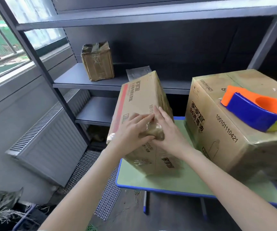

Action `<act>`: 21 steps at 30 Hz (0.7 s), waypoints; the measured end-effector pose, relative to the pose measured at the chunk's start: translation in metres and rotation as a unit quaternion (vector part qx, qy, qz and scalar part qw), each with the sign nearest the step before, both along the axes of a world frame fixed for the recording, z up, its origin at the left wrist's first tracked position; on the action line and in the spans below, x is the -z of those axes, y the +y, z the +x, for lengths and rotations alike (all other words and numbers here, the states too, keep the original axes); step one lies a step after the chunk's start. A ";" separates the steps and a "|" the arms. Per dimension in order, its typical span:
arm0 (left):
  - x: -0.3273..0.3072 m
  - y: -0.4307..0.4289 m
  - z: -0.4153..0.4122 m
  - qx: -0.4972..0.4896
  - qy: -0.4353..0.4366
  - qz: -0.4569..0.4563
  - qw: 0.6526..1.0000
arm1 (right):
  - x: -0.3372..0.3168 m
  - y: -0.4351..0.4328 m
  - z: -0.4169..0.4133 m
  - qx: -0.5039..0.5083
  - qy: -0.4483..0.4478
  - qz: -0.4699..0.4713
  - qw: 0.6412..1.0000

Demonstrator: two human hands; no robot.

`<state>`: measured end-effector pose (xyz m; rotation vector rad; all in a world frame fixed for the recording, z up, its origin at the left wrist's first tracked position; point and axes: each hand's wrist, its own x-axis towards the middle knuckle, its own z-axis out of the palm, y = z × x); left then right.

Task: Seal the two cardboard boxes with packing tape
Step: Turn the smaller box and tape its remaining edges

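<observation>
Found the narrower cardboard box (139, 97) propped on one end on the green table (167, 182), leaning away toward the shelving, long axis running from the near bottom corner up and away. Saw the left hand (129, 132) and the right hand (167, 130) side by side on its near upper face, fingers straight and spread, gripping nothing, pressing on a glossy patch of packing tape (152, 129) between them. Could not tell the exact contact of the blurred left fingertips. Saw the second cardboard box (218, 130) just beside it to the right on the same table, not touching, with the orange-and-blue tape dispenser (254, 112) resting loose on top. Judged the dispenser to lie right of and beyond both hands, nearer the right hand. Judged, then, that a further strip called for a reach by that hand across the gap, with the left steadying the leaning box.
</observation>
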<state>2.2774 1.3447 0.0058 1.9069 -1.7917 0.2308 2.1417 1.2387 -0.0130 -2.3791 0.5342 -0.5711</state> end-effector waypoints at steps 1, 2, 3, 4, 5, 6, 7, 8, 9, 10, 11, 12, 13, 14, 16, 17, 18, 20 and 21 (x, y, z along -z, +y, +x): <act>0.002 -0.001 0.005 0.007 0.019 0.024 1.000 | -0.004 -0.003 -0.006 0.004 0.034 -0.028 0.999; 0.005 0.000 0.012 0.004 0.034 0.046 0.998 | -0.007 -0.007 -0.013 0.013 0.068 -0.056 0.996; 0.009 0.002 0.019 -0.011 0.048 0.068 0.996 | -0.009 -0.010 -0.018 0.023 0.095 -0.075 0.992; 0.014 0.005 0.025 -0.035 0.059 0.090 0.994 | -0.011 -0.012 -0.023 0.031 0.116 -0.091 0.989; 0.018 0.007 0.031 -0.065 0.072 0.114 0.989 | -0.013 -0.013 -0.027 0.036 0.135 -0.117 0.983; 0.022 0.010 0.034 -0.098 0.094 0.137 0.981 | -0.014 -0.014 -0.029 0.039 0.158 -0.157 0.974; 0.025 0.011 0.036 -0.124 0.124 0.153 0.972 | -0.015 -0.016 -0.031 0.037 0.182 -0.195 0.963; 0.028 0.011 0.034 -0.132 0.158 0.163 0.965 | -0.016 -0.017 -0.032 0.033 0.202 -0.211 0.956; 0.030 0.010 0.030 -0.114 0.193 0.169 0.960 | -0.016 -0.018 -0.032 0.030 0.221 -0.203 0.953; 0.032 0.008 0.024 -0.081 0.229 0.173 0.955 | -0.014 -0.018 -0.031 0.030 0.240 -0.184 0.953; 0.034 0.005 0.017 -0.051 0.268 0.173 0.946 | -0.011 -0.018 -0.030 0.031 0.258 -0.177 0.949; 0.038 0.003 0.010 -0.035 0.301 0.164 0.939 | -0.007 -0.018 -0.029 0.036 0.270 -0.191 0.943; 0.043 0.001 0.007 -0.030 0.328 0.147 0.933 | -0.002 -0.017 -0.027 0.043 0.270 -0.218 0.937; 0.048 0.000 0.006 -0.030 0.345 0.128 0.929 | 0.002 -0.016 -0.027 0.047 0.261 -0.246 0.932; 0.053 0.003 0.006 -0.033 0.347 0.103 0.931 | 0.007 -0.014 -0.026 0.040 0.240 -0.276 0.930; 0.053 0.005 0.008 -0.037 0.340 0.098 0.935 | 0.009 -0.012 -0.024 0.033 0.223 -0.280 0.933; 0.052 0.007 0.009 -0.043 0.333 0.091 0.938 | 0.009 -0.011 -0.022 0.029 0.201 -0.278 0.939; 0.050 0.009 0.011 -0.053 0.318 0.068 0.944 | 0.009 -0.006 -0.016 0.031 0.146 -0.258 0.955; 0.047 0.009 0.012 -0.057 0.309 0.061 0.947 | 0.008 -0.003 -0.013 0.035 0.124 -0.246 0.961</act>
